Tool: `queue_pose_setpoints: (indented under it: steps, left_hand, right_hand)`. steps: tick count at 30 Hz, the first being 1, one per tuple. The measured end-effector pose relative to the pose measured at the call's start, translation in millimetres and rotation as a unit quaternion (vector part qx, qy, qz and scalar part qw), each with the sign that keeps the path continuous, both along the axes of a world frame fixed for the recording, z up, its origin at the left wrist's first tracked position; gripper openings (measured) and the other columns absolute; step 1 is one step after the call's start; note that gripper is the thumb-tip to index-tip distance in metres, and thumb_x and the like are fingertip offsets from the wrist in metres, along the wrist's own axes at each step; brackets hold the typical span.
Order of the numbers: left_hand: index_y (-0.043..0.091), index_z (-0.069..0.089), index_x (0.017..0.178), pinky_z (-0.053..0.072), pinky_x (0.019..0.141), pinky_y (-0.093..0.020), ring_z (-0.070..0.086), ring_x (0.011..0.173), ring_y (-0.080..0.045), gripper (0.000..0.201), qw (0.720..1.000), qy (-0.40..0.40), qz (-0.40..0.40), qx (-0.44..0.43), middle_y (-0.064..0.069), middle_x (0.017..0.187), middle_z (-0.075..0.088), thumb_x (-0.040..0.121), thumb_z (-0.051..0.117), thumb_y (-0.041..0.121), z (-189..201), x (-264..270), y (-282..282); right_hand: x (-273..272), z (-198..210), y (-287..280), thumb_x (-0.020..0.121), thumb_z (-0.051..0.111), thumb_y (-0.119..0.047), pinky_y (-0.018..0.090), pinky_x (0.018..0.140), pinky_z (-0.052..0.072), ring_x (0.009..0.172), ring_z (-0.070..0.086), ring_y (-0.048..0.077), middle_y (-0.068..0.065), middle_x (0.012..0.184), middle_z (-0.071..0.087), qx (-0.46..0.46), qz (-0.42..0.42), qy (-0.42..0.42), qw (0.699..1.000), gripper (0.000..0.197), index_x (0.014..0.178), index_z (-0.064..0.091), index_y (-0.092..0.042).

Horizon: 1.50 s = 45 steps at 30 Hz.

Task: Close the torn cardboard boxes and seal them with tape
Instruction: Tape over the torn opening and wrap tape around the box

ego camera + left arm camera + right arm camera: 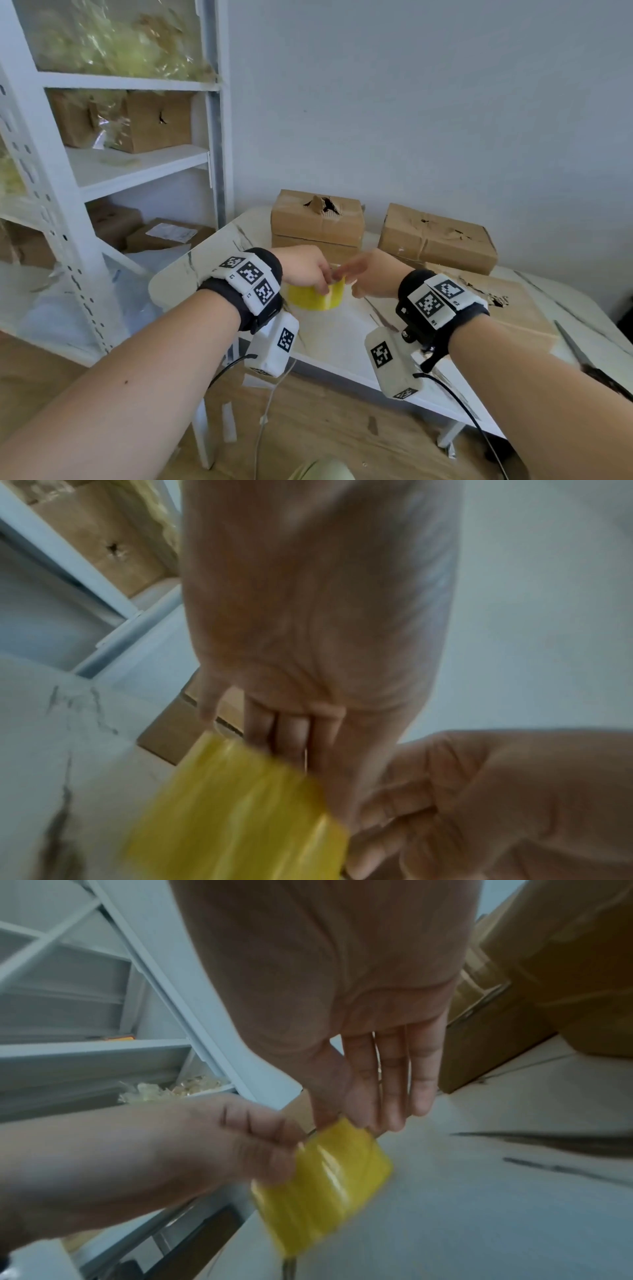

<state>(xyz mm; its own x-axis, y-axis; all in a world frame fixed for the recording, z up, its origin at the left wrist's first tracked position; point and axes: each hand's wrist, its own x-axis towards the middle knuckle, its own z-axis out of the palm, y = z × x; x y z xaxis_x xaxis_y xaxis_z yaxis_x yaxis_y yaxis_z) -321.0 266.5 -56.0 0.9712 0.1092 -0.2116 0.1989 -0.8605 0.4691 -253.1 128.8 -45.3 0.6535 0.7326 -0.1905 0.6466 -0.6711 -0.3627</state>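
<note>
A yellow tape roll (317, 297) stands on edge on the white table (329, 339), in front of a stack of torn cardboard boxes (317, 219). My left hand (308, 270) grips the roll from the left, its fingers curled over the rim (294, 731). My right hand (368, 274) comes in from the right. Its thumb and forefinger pinch the roll's upper rim (342, 1123), beside the left fingers. Both wrist views are blurred, so the tape's loose end cannot be made out. The roll (240, 804) fills the lower middle of the left wrist view.
A second torn box (436, 236) lies at the back right, with a flat torn cardboard box (489, 298) in front of it. Scissors (579, 349) lie near the table's right edge. A white shelf unit (137, 164) holding boxes and plastic wrap stands to the left.
</note>
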Motion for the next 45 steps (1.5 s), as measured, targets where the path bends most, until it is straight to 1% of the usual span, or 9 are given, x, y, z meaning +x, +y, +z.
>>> queue_pose_setpoints:
  steps: [5,11,16,22,27,32,34,39,45]
  left_hand:
    - [0.002,0.067,0.106,0.034,0.064,-0.021,0.050,0.084,-0.017,0.030,0.979,-0.132,0.095,-0.123,-0.006,0.098,0.058,0.095,0.052,0.024,21,8,-5]
    - [0.014,0.061,0.074,0.037,0.059,-0.021,0.052,0.066,-0.010,0.024,0.962,-0.169,0.077,-0.199,0.000,0.073,0.057,0.085,0.066,0.034,37,22,-28]
    - [0.003,0.066,0.092,0.039,0.075,-0.029,0.058,0.079,-0.017,0.060,0.944,-0.189,0.070,-0.262,-0.008,0.086,0.065,0.061,0.072,0.054,50,32,-46]
    - [0.023,0.062,0.068,0.042,0.083,-0.030,0.056,0.081,-0.014,0.020,0.934,-0.196,0.029,-0.297,0.006,0.075,0.063,0.077,0.070,0.040,64,47,-76]
    - [0.017,0.063,0.073,0.042,0.077,-0.030,0.057,0.076,-0.018,0.020,0.935,-0.203,0.010,-0.291,-0.002,0.078,0.064,0.086,0.066,0.033,73,61,-105]
    - [0.016,0.063,0.075,0.043,0.075,-0.032,0.059,0.076,-0.020,0.030,0.929,-0.217,0.009,-0.299,-0.006,0.079,0.065,0.071,0.069,0.045,81,72,-126]
    - [0.018,0.062,0.072,0.041,0.074,-0.030,0.056,0.076,-0.018,0.027,0.928,-0.210,0.004,-0.308,-0.003,0.077,0.063,0.070,0.068,0.045,81,75,-128]
    - [0.015,0.063,0.080,0.042,0.088,-0.034,0.056,0.087,-0.018,0.025,0.927,-0.198,-0.010,-0.317,-0.004,0.087,0.063,0.079,0.069,0.039,78,80,-130]
    - [0.015,0.061,0.081,0.041,0.100,-0.037,0.057,0.092,-0.018,0.022,0.922,-0.183,-0.024,-0.341,-0.004,0.091,0.063,0.089,0.060,0.035,76,82,-134]
  right_hand:
    - [-2,19,-6,0.072,0.077,-0.016,0.035,0.094,0.048,0.110,0.058,0.023,0.002,0.114,0.064,0.045,-0.032,-0.044,0.998,0.058,0.126,0.057,-0.020]
    - [10,37,-27,0.066,0.078,-0.020,0.023,0.065,0.043,0.088,0.058,0.017,-0.003,0.101,0.066,0.119,-0.106,-0.095,0.983,0.046,0.109,0.064,-0.027]
    - [24,52,-62,0.068,0.071,-0.011,0.032,0.082,0.054,0.094,0.063,0.021,-0.001,0.102,0.068,0.189,-0.153,-0.067,0.968,0.043,0.108,0.065,-0.025]
    - [41,60,-103,0.061,0.067,-0.003,0.043,0.083,0.057,0.090,0.068,0.028,0.008,0.093,0.072,0.269,-0.203,0.007,0.942,0.034,0.081,0.062,-0.030]
    - [43,67,-124,0.074,0.069,-0.006,0.025,0.073,0.043,0.091,0.058,0.017,-0.002,0.107,0.062,0.257,-0.178,-0.064,0.948,0.047,0.115,0.058,-0.025]
    - [49,73,-136,0.073,0.066,-0.002,0.018,0.055,0.038,0.084,0.057,0.016,-0.002,0.098,0.064,0.288,-0.189,-0.053,0.937,0.038,0.105,0.064,-0.022]
    - [54,70,-142,0.073,0.064,0.001,0.019,0.057,0.043,0.085,0.059,0.018,0.000,0.098,0.064,0.308,-0.208,-0.032,0.928,0.038,0.104,0.063,-0.021]
    - [68,62,-153,0.066,0.065,0.010,0.047,0.084,0.055,0.095,0.065,0.030,0.007,0.095,0.066,0.366,-0.249,0.046,0.896,0.040,0.077,0.058,-0.029]
    - [76,56,-163,0.073,0.060,0.016,0.043,0.079,0.057,0.098,0.065,0.033,0.015,0.102,0.065,0.405,-0.265,0.135,0.865,0.037,0.086,0.060,-0.019]
